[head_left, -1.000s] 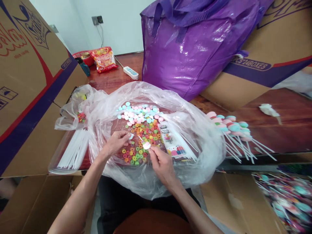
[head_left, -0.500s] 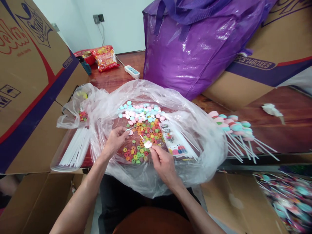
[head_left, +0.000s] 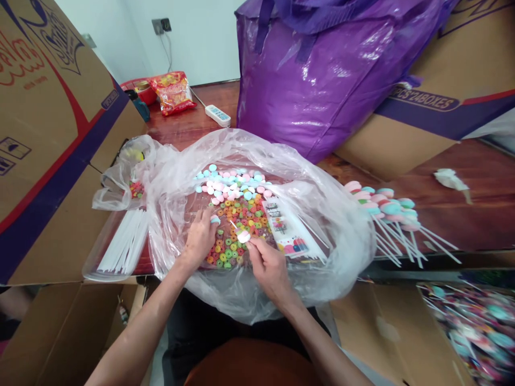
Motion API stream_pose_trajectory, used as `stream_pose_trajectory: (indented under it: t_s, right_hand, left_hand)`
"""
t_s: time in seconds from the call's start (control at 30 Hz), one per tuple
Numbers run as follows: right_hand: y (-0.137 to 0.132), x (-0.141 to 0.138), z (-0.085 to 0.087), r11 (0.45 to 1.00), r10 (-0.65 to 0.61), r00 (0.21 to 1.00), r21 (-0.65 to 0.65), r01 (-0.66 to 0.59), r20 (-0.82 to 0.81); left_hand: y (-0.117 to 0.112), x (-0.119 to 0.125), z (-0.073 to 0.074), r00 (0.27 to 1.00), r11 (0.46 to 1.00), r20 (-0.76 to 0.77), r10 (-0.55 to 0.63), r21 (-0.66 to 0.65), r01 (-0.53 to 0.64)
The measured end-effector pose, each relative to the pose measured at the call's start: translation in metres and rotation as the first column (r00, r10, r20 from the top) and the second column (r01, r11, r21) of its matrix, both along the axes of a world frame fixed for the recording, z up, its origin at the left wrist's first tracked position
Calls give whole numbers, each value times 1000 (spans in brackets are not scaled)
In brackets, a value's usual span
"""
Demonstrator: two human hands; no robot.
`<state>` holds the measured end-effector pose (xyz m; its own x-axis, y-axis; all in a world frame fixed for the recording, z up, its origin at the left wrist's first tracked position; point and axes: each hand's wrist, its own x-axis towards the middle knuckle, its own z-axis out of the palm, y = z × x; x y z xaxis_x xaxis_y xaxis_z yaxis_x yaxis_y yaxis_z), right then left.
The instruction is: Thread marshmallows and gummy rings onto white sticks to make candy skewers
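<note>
On a reddish-brown tabletop (head_left: 426, 220), amid a rumpled clear plastic bag (head_left: 350, 241), both hands are busy w/ small sweet-looking bits; right hand (head_left: 269, 264) has thumb + fingers pinched together on a short skewer (head_left: 233, 224) loaded w/ a few pieces (head_left: 243, 236), the white/pinkish one nearest the fingers, bare tip poking toward upper L; it's held over the multicolored rings (head_left: 241, 214); left hand (head_left: 200, 236) is back-up at the L edge of that same pile, fingers reaching fwd, w/ a pale blue disc (head_left: 215, 219) right by thumb/index; can't tell if it's pinched or just touching tbh

just behind the rings, a spread of pink, white + blue discs (head_left: 229, 185); R of the rings, a printed packet (head_left: 284, 228), tilted; further R, outside the bag, a bunch of pastel-topped pops (head_left: 386, 206) lies near tbl edge, sticks pointing toward lower R

also in view: clear tray (head_left: 107, 277) of long white straws (head_left: 126, 241) on the L, next to a big cardboard box (head_left: 48, 161); purple bag (head_left: 306, 80) at the back; red snack packet (head_left: 173, 94) near the wall; lower R, a blurry heap of colorful stuff (head_left: 475, 327)
</note>
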<state>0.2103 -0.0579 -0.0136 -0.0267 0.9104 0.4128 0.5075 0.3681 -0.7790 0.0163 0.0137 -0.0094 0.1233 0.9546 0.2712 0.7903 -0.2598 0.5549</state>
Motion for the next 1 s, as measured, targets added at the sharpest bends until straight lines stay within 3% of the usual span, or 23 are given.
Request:
stream_pose_trajectory:
  t_s: [0.17, 0.3, 0.37, 0.47, 0.53, 0.6, 1.0]
  right_hand:
    - [2, 2, 0, 1000, 13, 1000, 7, -13, 27]
    - [2, 1, 4, 999, 46, 997, -29, -44, 69]
    - [1, -1, 8, 997, 72, 994, -38, -70, 77]
    - [0, -8, 14, 995, 97, 992, -42, -94, 78]
    - [0, -13, 17, 994, 98, 993, -52, -95, 62]
    - [0, -16, 18, 994, 93, 995, -66, -90, 38]
    - [0, -16, 16, 991, 113, 993, -80, -111, 19]
  left_hand:
    - [-11, 5, -2, 999, 999, -36, -21, 27, 22]
    - [-12, 3, 2, 978, 998, 204, 43, -52, -33]
    - [-13, 2, 3, 905, 982, 403, 135, -175, -69]
    - [-16, 5, 7, 712, 950, 658, 245, -308, -42]
    - [-18, 8, 10, 598, 943, 755, 268, -332, -3]
    - [-20, 11, 13, 533, 938, 799, 280, -345, 25]
    - [-28, 9, 13, 505, 953, 831, 233, -299, 52]
